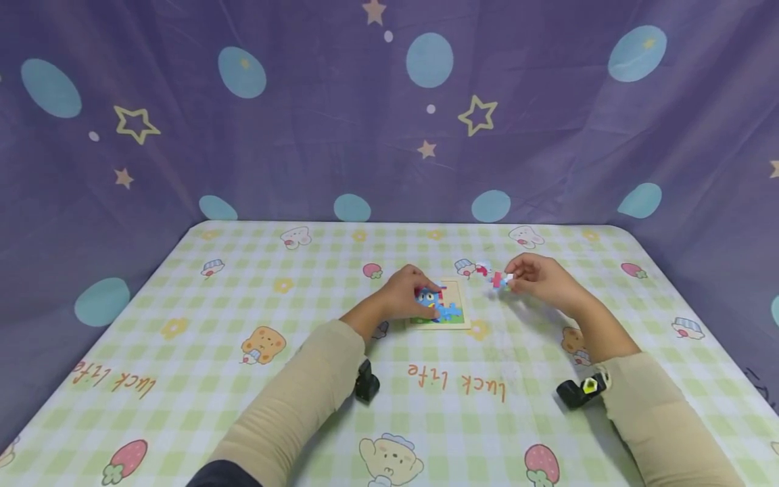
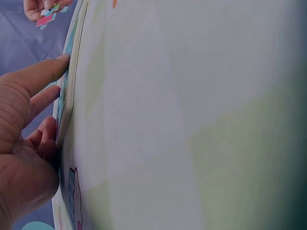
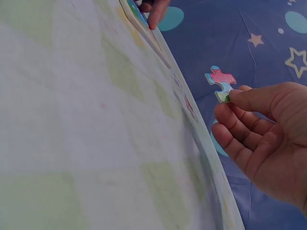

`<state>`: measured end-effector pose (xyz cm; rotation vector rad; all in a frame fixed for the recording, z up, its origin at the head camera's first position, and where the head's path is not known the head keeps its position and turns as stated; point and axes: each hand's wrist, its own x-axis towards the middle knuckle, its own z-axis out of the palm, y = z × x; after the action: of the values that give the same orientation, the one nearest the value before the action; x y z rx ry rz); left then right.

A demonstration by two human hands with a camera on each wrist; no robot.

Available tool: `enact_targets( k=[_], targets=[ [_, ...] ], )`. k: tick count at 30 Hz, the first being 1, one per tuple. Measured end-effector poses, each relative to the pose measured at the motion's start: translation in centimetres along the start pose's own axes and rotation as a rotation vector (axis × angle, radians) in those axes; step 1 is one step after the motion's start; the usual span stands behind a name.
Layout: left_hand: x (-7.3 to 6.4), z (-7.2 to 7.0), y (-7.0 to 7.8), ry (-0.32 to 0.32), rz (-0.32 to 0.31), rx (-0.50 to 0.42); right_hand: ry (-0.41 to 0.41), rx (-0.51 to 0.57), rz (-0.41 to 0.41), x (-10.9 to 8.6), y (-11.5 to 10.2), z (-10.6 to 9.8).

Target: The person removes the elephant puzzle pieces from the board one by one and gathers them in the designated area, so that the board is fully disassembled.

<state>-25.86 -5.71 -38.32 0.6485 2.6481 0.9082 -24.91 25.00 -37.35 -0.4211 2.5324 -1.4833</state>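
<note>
A small jigsaw puzzle in a wooden tray [image 1: 460, 318] lies near the middle of the table, with blue and green pieces fitted at its left and lower part. My left hand [image 1: 406, 294] rests on the tray's left side, its thumb [image 2: 50, 72] and fingertips touching the puzzle. To the right of the tray, my right hand [image 1: 540, 279] pinches a jigsaw piece [image 3: 221, 82] between thumb and fingers, above the table. That piece is pink, light blue and green. A loose red-and-white jigsaw piece [image 1: 483, 269] lies on the table behind the held one.
A checked tablecloth [image 1: 255, 399] with printed cartoons and lettering covers the table. Behind the table's far edge hangs a purple curtain [image 1: 341, 122] with stars and blue ovals. Black wrist cameras [image 1: 366, 383] sit on both forearms, close to the tabletop.
</note>
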Motion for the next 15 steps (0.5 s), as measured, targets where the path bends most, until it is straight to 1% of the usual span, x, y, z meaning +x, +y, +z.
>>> enact_targets(
  k=[6, 12, 15],
  targets=[
    [0.1, 0.0, 0.0, -0.001, -0.002, 0.002, 0.03, -0.003, 0.016, 0.2, 1.0, -0.9],
    [0.1, 0.1, 0.1, 0.001, -0.017, 0.001, 0.058, 0.025, 0.031, 0.7, 2.0, -1.5],
    [0.1, 0.1, 0.1, 0.006, -0.017, -0.001, 0.085, 0.036, 0.036, 1.0, 2.4, -2.0]
  ],
)
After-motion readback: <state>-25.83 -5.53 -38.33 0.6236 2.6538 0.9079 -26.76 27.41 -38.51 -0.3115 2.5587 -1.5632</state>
